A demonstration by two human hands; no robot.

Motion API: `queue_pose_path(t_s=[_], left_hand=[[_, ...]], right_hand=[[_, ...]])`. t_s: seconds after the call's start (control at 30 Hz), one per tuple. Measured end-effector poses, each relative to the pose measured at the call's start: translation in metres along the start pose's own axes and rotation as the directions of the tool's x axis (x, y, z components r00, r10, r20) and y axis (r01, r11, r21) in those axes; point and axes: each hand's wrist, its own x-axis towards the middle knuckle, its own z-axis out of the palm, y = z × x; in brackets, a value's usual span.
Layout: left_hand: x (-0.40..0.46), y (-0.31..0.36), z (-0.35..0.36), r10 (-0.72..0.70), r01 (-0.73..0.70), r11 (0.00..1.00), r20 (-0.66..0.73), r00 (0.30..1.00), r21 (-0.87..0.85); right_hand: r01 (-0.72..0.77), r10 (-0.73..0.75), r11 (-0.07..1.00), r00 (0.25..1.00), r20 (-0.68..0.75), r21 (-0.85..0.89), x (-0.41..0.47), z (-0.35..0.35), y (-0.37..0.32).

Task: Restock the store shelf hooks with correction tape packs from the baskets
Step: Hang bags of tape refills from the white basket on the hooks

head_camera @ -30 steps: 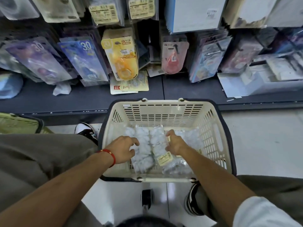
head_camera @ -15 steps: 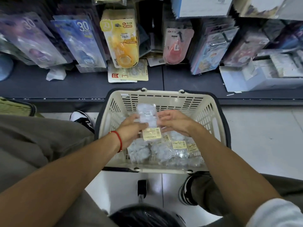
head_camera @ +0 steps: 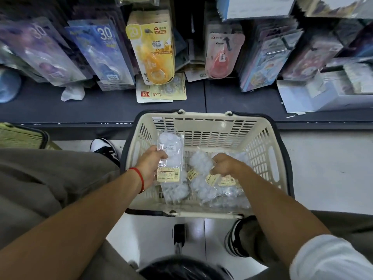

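A dark grey shelf ledge [head_camera: 101,110] ran across the upper view, with a seam near its middle. Carded goods hung crowded above it, among them a yellow blister card [head_camera: 155,49] and a pink one [head_camera: 222,55]. Below lay a pale, glossy tiled floor [head_camera: 327,168], reflecting soft overhead light.

"30" is printed large on the purple pack [head_camera: 43,51] and the blue pack [head_camera: 105,49]. The yellow pack [head_camera: 154,47] shows "20". A flat card [head_camera: 161,93] on the shelf shows "3". Other labels are too small to read.
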Motion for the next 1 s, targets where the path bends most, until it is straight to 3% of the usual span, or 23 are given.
queue_pose_path(t_s=[0.1, 0.2, 0.27, 0.33, 0.4, 0.5, 0.57, 0.6, 0.67, 0.73, 0.87, 0.93, 1.0], left_hand=[[0.001, -0.001, 0.01, -0.024, 0.025, 1.0, -0.037, 0.999, 0.011], [0.003, -0.005, 0.022, 0.001, 0.002, 0.999, -0.056, 0.998, 0.043], [0.0, -0.003, 0.031, -0.013, 0.013, 1.0, -0.025, 1.0, -0.002], [-0.007, 0.002, 0.04, -0.063, 0.071, 0.988, 0.061, 0.996, -0.139], [-0.008, 0.001, 0.045, -0.033, 0.055, 0.983, 0.125, 0.992, -0.177], [-0.005, -0.005, 0.041, 0.033, -0.025, 0.992, 0.063, 0.997, -0.127], [-0.003, -0.006, 0.033, 0.028, -0.023, 0.992, 0.044, 0.999, -0.122], [-0.002, -0.007, 0.029, 0.024, -0.018, 0.994, 0.052, 0.998, -0.106], [0.0, -0.007, 0.022, 0.021, -0.016, 0.997, 0.072, 0.997, -0.075], [0.0, -0.009, 0.017, 0.012, -0.007, 0.998, 0.082, 0.997, -0.07], [0.001, -0.012, 0.015, 0.005, -0.001, 0.999, 0.096, 0.995, -0.044], [0.003, -0.013, 0.016, 0.008, -0.006, 1.0, 0.093, 0.996, -0.021], [0.003, -0.013, 0.02, 0.006, -0.005, 1.0, 0.091, 0.996, -0.016]], right_hand=[[-0.015, -0.007, 0.93, 0.998, 0.059, 0.368, -0.021, -0.025, 0.02], [0.054, -0.136, 0.751, 0.988, 0.073, 0.658, -0.04, -0.039, 0.029], [0.117, -0.271, 0.698, 0.956, 0.11, 0.707, -0.049, -0.036, 0.019], [0.184, -0.349, 0.717, 0.93, 0.117, 0.673, -0.052, -0.022, -0.001], [0.27, -0.374, 0.751, 0.926, 0.051, 0.603, -0.044, -0.004, -0.02], [0.316, -0.263, 0.841, 0.948, -0.179, 0.439, -0.028, 0.008, -0.029], [0.201, -0.15, 0.972, 0.929, -0.339, 0.121, -0.014, 0.004, -0.012], [0.065, -0.085, 0.995, 0.935, -0.344, -0.07, -0.008, 0.004, 0.0], [-0.167, 0.086, 0.923, 0.967, -0.238, -0.346, -0.002, 0.016, 0.022], [-0.194, 0.118, 0.857, 0.976, -0.184, -0.477, 0.003, 0.032, 0.031], [-0.153, 0.088, 0.949, 0.968, -0.234, -0.275, 0.009, 0.038, 0.028], [-0.138, 0.123, 0.989, 0.965, -0.232, -0.05, 0.005, 0.03, 0.026], [-0.058, 0.12, 0.962, 0.968, -0.221, 0.265, -0.006, 0.022, 0.026]])
